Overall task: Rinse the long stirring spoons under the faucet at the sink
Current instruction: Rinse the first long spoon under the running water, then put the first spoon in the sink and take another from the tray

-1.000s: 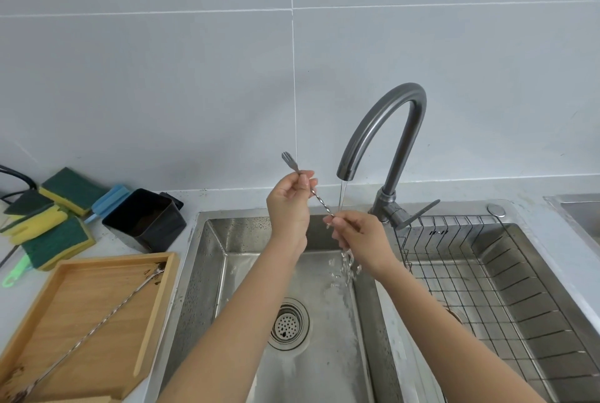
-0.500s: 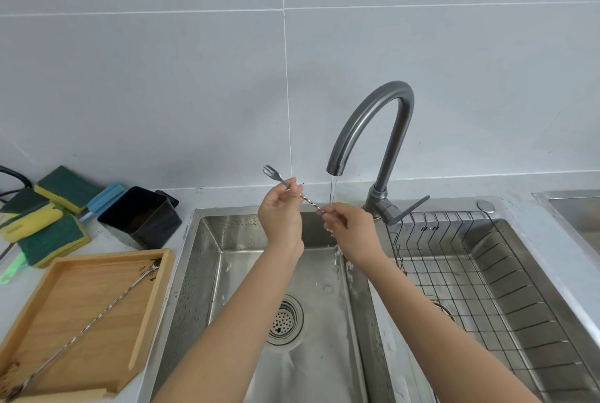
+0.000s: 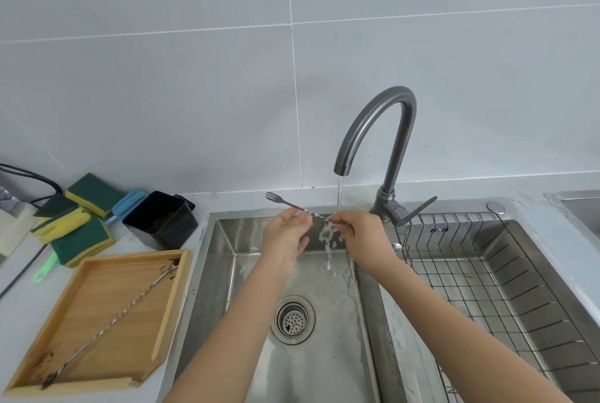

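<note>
A thin twisted metal stirring spoon (image 3: 293,205) with a small fork end lies almost level under the water stream (image 3: 339,195) of the grey faucet (image 3: 383,117). My right hand (image 3: 363,237) pinches its shaft just right of the stream, and the bowl end (image 3: 394,245) pokes out past that hand. My left hand (image 3: 285,235) is to the left, with fingers relaxed and the palm showing. The shaft runs along that hand's top edge. A second long spoon (image 3: 123,308), with brown stains at both ends, lies diagonally in the wooden tray (image 3: 97,272).
Both hands are over the left basin of the steel sink (image 3: 224,259), above the drain (image 3: 293,319). A wire rack (image 3: 487,272) fills the right basin. On the counter at the left are a black container (image 3: 162,221), green-yellow sponges (image 3: 81,240) and a power cable.
The spoon has tipped from steeply slanted to nearly level and dropped lower under the stream. My left hand's pinch has loosened into a relaxed hand. Water now splashes between my hands.
</note>
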